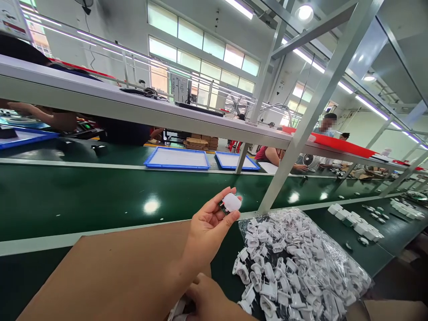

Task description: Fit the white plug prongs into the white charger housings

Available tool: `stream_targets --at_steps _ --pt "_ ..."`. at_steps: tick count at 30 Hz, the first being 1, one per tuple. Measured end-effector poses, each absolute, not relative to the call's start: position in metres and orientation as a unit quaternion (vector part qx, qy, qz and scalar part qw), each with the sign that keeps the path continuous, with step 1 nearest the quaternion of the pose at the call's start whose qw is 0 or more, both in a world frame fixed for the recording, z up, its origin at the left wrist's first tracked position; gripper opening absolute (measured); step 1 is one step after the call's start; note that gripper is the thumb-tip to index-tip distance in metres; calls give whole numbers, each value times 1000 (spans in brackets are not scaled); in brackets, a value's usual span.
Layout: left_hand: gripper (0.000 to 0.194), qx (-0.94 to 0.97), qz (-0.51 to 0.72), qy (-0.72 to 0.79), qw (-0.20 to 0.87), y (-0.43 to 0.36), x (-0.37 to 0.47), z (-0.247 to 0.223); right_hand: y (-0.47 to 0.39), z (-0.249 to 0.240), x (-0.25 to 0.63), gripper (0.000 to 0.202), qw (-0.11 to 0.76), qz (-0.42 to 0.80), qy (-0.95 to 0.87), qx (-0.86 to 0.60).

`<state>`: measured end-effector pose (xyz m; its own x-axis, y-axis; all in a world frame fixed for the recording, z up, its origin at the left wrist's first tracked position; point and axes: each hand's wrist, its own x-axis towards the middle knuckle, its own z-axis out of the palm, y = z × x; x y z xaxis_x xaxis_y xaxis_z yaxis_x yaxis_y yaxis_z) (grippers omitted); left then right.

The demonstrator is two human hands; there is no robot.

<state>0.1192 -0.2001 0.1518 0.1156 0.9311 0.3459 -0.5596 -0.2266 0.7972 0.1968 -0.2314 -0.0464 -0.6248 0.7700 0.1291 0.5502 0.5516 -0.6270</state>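
Note:
Raised at the centre, my left hand [212,218] grips a small white part [232,202] between thumb and fingers; a bit of green and red shows at its edge. Below it, my right hand [205,292] crosses under the left forearm near the bottom edge, its fingers largely hidden. White plastic [179,310] shows beside those fingers; whether they hold it is not clear. To the right lies a clear plastic bag [347,254] with a heap of white plastic housings [267,272]. A brown cardboard sheet [133,263] is at the left, partly behind my arm.
A green conveyor belt [83,191] runs across in front. Beyond it stand blue-rimmed trays [177,166]. A slanted metal post [301,129] rises right of centre. White parts [356,223] sit in rows on the right. Several people are at the far side.

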Motion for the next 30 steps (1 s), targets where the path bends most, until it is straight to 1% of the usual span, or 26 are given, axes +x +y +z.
stream_targets --at_steps 6,11,14,18,25,30 --pt "49 515 652 227 508 -200 116 144 -230 -51 196 50 201 271 -857 -390" --pt "48 585 681 248 365 -196 111 138 -232 -50 197 48 198 268 -853 -402" --pt "46 610 680 256 316 -194 107 141 -233 -49 198 45 187 262 -849 -418" --pt "45 612 674 277 308 -192 103 146 -232 -48 198 48 180 261 -856 -409" --pt "45 603 682 283 301 -187 100 146 -233 -44 197 44 151 256 -858 -418" --pt "45 596 680 275 326 -188 97 149 -234 -42 196 46 138 240 -862 -425"
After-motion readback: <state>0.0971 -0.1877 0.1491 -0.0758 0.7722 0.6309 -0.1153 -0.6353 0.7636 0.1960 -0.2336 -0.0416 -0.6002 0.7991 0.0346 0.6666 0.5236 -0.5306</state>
